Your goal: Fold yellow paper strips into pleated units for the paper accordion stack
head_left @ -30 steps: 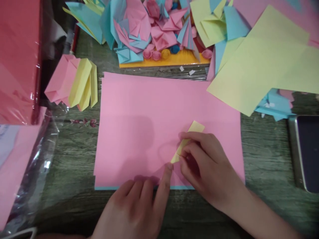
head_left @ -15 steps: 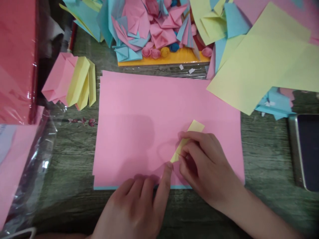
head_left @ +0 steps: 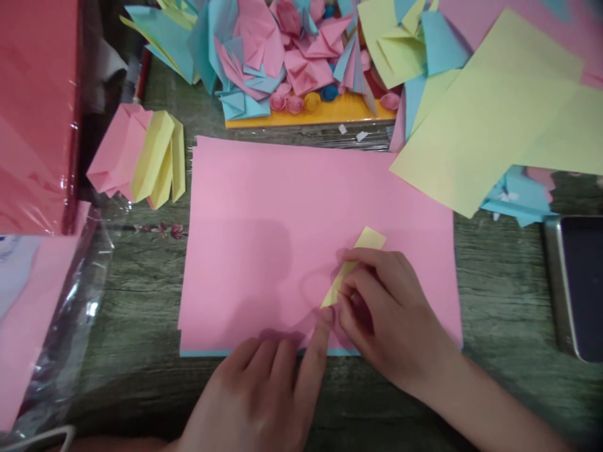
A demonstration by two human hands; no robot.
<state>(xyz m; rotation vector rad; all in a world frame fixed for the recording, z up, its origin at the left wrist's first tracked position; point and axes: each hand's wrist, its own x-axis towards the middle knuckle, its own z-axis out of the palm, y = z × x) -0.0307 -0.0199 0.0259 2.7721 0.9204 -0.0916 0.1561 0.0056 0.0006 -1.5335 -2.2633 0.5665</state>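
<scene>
A small folded strip of yellow paper lies slantwise on a stack of pink sheets. Its lower end narrows toward my left fingertip. My right hand is closed on the strip's lower half, thumb and fingers pinching it and partly hiding it. From below comes my left hand, its index finger stretched out and touching the strip's lower tip. The other left fingers are bent and rest at the front edge of the stack, holding nothing. A blue sheet edge shows under the pink.
Folded pink and yellow paper pieces lie at the left, near a red wrapped pack. Pink and blue origami covers an orange base behind. Yellow sheets overlap the stack's right corner. A phone-like device sits right.
My left hand has shifted slightly right, its index fingertip still at the strip's lower end. The right hand keeps its pinch in place. The camera view has moved slightly.
</scene>
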